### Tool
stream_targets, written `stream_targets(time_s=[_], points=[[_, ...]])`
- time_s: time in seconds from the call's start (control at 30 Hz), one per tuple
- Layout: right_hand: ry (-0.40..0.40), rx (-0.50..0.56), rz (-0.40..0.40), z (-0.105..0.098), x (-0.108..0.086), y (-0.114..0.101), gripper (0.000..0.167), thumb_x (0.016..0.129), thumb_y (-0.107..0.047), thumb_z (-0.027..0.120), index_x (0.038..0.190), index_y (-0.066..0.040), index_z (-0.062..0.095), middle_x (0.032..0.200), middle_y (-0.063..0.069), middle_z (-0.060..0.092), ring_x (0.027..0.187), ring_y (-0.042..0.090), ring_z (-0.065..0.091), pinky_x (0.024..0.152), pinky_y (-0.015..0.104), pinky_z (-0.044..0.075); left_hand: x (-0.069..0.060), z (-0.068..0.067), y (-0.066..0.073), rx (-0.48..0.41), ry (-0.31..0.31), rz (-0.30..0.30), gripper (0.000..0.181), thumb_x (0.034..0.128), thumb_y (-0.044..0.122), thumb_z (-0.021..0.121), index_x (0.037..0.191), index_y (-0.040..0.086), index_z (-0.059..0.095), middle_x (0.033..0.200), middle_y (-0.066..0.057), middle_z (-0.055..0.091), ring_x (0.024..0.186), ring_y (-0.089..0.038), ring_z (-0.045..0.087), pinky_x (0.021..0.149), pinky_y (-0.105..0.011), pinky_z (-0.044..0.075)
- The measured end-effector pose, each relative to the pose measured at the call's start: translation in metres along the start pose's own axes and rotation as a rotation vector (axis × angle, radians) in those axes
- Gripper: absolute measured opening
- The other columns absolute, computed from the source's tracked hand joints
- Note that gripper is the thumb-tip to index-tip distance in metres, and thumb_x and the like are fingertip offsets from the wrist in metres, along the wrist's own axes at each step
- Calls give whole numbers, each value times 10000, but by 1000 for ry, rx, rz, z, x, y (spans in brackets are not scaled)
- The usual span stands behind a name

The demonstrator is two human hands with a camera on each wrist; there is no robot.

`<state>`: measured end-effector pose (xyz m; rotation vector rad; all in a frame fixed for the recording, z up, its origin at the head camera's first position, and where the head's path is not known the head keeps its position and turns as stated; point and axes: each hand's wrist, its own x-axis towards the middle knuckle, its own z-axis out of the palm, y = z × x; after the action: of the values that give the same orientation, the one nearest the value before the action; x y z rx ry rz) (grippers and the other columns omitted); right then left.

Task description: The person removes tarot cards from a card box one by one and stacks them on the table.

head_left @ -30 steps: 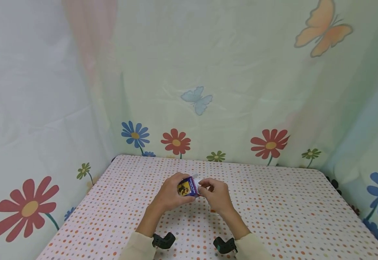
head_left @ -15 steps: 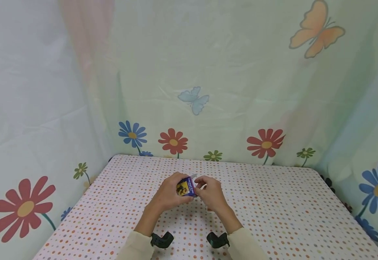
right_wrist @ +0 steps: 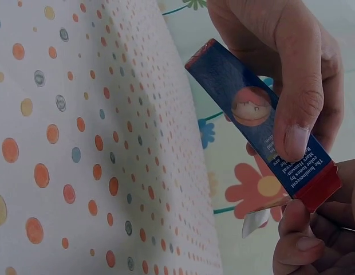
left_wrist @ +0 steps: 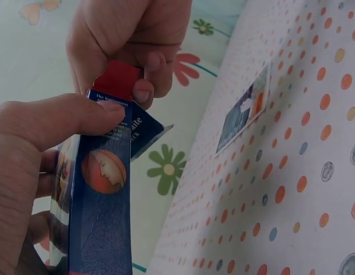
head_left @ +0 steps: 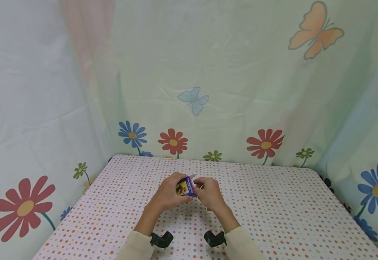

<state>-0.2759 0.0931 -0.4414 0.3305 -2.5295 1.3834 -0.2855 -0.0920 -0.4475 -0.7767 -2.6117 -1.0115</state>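
My left hand [head_left: 168, 192] holds a small blue tarot card box [head_left: 185, 186] above the table, with "Universal Waite" lettering on its front. In the left wrist view the thumb presses the box's narrow side [left_wrist: 103, 212], printed with a round face. A red side flap [left_wrist: 118, 79] stands up at the box's open end, beside a folded-out blue lid flap [left_wrist: 144, 129]. At this end my right hand [head_left: 209, 193] pinches the flap edge with curled fingers. What lies inside the box is hidden.
A picture card [left_wrist: 244, 112] lies on the dotted tablecloth [head_left: 273, 216], mostly hidden by the right wrist in the head view. Behind the table hangs a flower-printed curtain [head_left: 228, 72]. Each wrist wears a black camera [head_left: 162, 239].
My right hand has come in slightly left, closer to the box's open end, and less white shows there. The left hand keeps its hold. The head view has shifted slightly.
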Motion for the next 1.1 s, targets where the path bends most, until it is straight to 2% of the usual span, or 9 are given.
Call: stream_targets(time_s=[0.3,0.43,0.6,0.83,1.1], points=[[-12,23,16,0,-1,1,208,889,31,650,1081,55,727,778,61,634,565,114,572,494,229,486,0,1,-2,-6,5,-10,654,792,353,866,1349,161,582,1229,12,624,1016,-125,566,890,-324,537],[-9,64,20,0,-1,1,213,903,27,643,1094,46,735,787,63,655,571,120,582,501,230,492,0,0,-2,-20,20,8,650,791,348,866,1343,154,584,1205,14,623,988,-124,565,857,-309,539],[-19,170,52,-3,-2,2,201,920,11,635,1085,38,747,757,67,679,566,137,578,494,227,465,1,-1,-3,-32,27,22,659,793,350,866,1350,143,581,1206,13,616,986,-120,564,851,-297,542],[-41,352,172,-5,-2,8,126,945,-34,666,1015,9,761,706,75,664,550,145,538,476,224,413,1,-3,-1,-42,19,13,675,794,353,867,1364,143,573,1223,9,613,1005,-131,568,870,-308,545],[-30,446,220,-7,-3,11,158,942,-5,654,1044,100,714,754,126,666,543,150,574,477,221,460,0,-3,0,-42,11,9,661,801,359,861,1359,144,577,1222,7,621,1025,-138,569,886,-335,542]])
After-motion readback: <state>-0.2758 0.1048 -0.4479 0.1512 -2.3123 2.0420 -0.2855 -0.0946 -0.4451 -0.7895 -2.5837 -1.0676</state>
